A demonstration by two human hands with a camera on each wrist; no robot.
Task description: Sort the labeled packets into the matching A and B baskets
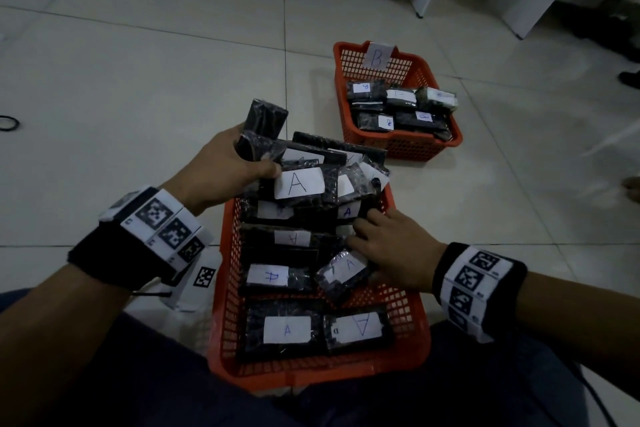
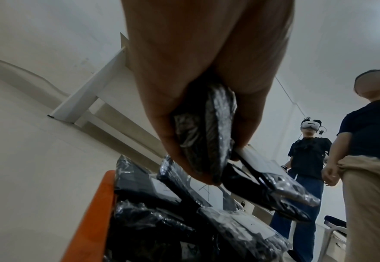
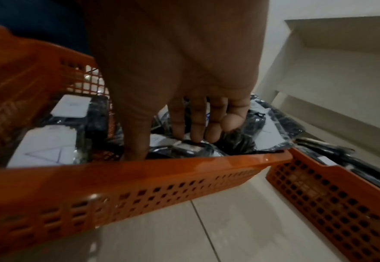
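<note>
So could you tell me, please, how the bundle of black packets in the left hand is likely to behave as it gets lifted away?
The bundle of packets looks glossy and film-wrapped, so it may be slippery. The left hand grips several at once, and they splay at different angles, so one could slide out. Each seems flat and fairly stiff, probably light.

The two mesh baskets [image 1: 228, 288] [image 1: 420, 74] are orange-red, the packets [image 1: 287, 329] are glossy black with white labels lettered in blue or black ink, and both wristbands [image 1: 162, 222] carry black-and-white square-code markers.
</note>
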